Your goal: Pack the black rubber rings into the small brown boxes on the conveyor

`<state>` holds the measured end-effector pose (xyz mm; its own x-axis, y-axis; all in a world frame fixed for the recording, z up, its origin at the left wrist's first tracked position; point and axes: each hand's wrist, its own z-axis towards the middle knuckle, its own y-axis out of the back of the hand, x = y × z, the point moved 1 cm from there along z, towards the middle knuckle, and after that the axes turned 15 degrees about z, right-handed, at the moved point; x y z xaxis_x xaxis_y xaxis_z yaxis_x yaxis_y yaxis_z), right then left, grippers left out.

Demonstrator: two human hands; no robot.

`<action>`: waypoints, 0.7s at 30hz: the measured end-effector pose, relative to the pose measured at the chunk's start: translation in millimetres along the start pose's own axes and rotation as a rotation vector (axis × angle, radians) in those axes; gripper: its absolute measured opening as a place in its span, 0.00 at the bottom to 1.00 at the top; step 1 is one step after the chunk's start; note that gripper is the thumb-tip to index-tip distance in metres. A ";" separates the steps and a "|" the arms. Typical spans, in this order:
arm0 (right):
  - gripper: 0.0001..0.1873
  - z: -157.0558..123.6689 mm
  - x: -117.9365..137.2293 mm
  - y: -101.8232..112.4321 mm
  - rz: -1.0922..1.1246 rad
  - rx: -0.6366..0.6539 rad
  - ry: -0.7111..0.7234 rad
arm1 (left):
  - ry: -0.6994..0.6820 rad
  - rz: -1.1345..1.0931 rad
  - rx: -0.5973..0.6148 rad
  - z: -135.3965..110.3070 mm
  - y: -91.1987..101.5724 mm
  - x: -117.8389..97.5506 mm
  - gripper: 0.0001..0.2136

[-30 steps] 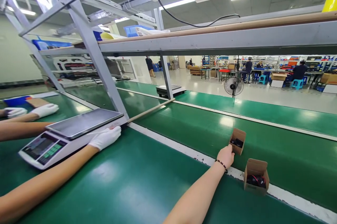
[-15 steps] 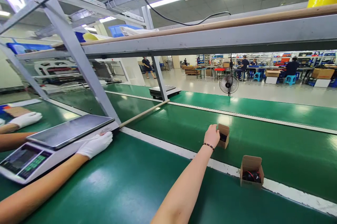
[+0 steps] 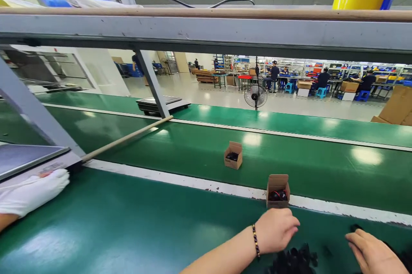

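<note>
My left hand [image 3: 278, 229], with a beaded bracelet at the wrist, hovers empty with loosely bent fingers. It is just in front of an open small cardboard box [image 3: 277, 179] that holds black pieces with red wire. Below the hand lies a pile of small black parts [image 3: 294, 261]. At the lower right, my right hand [image 3: 375, 250] has its fingers closed by a small black part [image 3: 355, 227], which shows at the fingertips and seems gripped. Another open cardboard box [image 3: 233, 156], with black contents, stands on the green belt farther back.
At the left, a co-worker's white-gloved hand [image 3: 38, 190] rests beside a weighing scale [image 3: 28, 160]. A wooden rod [image 3: 127, 138] crosses the green belt [image 3: 193, 145]. Overhead runs a shelf beam [image 3: 206, 31]. A second scale [image 3: 161, 104] and a fan [image 3: 255, 95] are behind.
My left hand has let go of the farther box and come back toward me, to the nearer box. My right hand and the black parts have come into view as the camera turned right.
</note>
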<state>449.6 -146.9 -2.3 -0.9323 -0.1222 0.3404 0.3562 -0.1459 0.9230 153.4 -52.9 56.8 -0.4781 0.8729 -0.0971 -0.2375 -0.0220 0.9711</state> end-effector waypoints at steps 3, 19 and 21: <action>0.18 7.3 -11.0 16.2 -0.087 -0.059 -0.056 | -0.155 0.066 0.122 29.8 -14.8 -24.3 0.15; 0.14 48.2 -36.6 -3.2 -0.279 0.077 -0.201 | -0.377 0.298 0.207 42.2 -61.3 -45.5 0.07; 0.11 53.1 -42.8 -11.4 -0.277 0.086 -0.181 | -0.406 0.284 0.182 39.2 -65.1 -42.9 0.08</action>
<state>482.1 -87.9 -17.9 -0.9917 0.0876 0.0940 0.0884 -0.0654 0.9939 222.6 -69.8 6.3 -0.1272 0.9643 0.2323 0.0219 -0.2314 0.9726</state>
